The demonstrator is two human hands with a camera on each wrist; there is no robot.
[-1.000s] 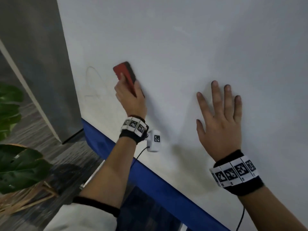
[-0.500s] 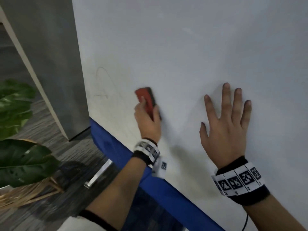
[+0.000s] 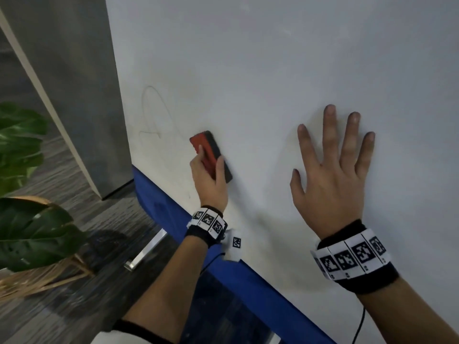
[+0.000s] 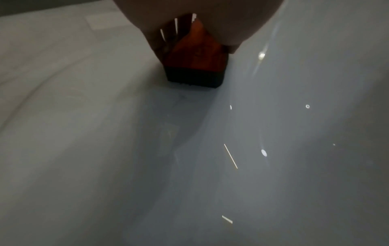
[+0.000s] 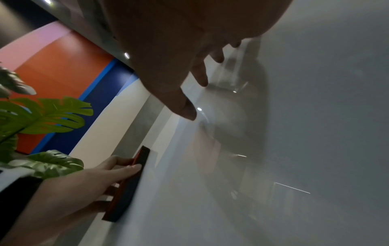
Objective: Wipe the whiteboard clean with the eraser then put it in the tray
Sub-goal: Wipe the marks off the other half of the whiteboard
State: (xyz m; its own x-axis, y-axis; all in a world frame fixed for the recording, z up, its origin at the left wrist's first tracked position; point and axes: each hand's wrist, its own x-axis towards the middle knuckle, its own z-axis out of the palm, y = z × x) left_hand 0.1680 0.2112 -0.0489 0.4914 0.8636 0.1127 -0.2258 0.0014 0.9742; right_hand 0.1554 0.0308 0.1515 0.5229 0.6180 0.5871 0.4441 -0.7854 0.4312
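Observation:
My left hand (image 3: 208,175) grips the red-backed eraser (image 3: 202,142) and presses its black felt against the whiteboard (image 3: 260,70) near the lower left. The left wrist view shows the eraser (image 4: 195,61) end-on between my fingers; the right wrist view shows the eraser (image 5: 126,188) edge-on under my left hand (image 5: 105,176). A faint drawn loop (image 3: 154,112) lies up and left of the eraser. My right hand (image 3: 332,175) lies flat on the board with fingers spread, right of the eraser. No tray is in view.
A blue band (image 3: 248,274) runs along the board's lower edge. A grey column (image 3: 74,83) stands left of the board. A leafy plant (image 3: 29,234) in a woven basket sits on the floor at the left, near a metal bar (image 3: 146,252).
My left hand has carried the eraser down and to the right across the board, then back left a little. The right hand has stayed flat on the board.

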